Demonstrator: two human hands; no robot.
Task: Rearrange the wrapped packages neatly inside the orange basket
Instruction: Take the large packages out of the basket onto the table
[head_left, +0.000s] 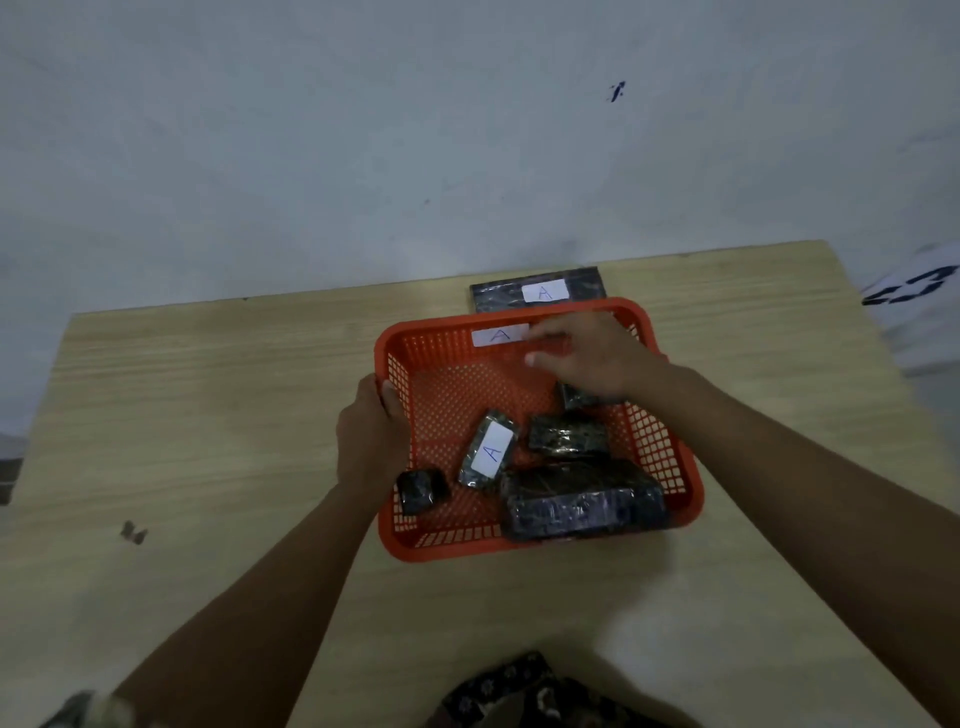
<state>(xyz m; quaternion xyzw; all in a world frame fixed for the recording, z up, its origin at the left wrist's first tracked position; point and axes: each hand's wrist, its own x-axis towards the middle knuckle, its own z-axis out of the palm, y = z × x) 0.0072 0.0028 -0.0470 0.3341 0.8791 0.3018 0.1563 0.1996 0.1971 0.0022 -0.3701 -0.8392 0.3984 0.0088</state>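
The orange basket sat on a pale wood-grain table pushed against a scuffed whitish wall, with dark wrapped packages scattered inside it. The left hand gripped the basket's left rim, while the right hand hovered over the far end, fingers loosely spread, holding nothing. One flat labelled package lay on the table behind the basket.

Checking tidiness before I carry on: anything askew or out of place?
Yes. The packages in the orange basket lie jumbled at different angles; the labelled package sits diagonally. Another package marked A lies on the table behind the basket, outside it.
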